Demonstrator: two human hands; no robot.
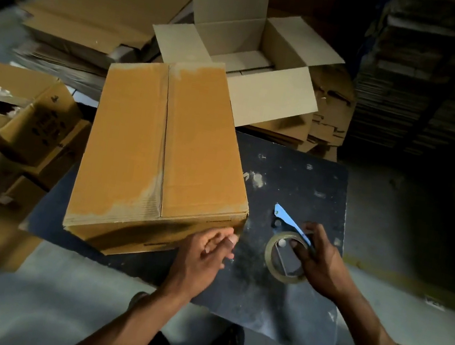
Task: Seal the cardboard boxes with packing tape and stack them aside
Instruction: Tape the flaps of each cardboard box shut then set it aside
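A closed brown cardboard box lies on the dark table, its two top flaps meeting in a seam down the middle. My left hand is at the box's near right corner, fingers loosely curled, fingertips by the cardboard edge. To the right, my right hand grips a blue tape dispenser with a roll of clear packing tape that rests on the table.
An open box with raised flaps stands behind the closed one. Flattened cardboard sheets are piled at the back left. Several printed boxes are stacked at the left. Dark stacks of cardboard fill the right.
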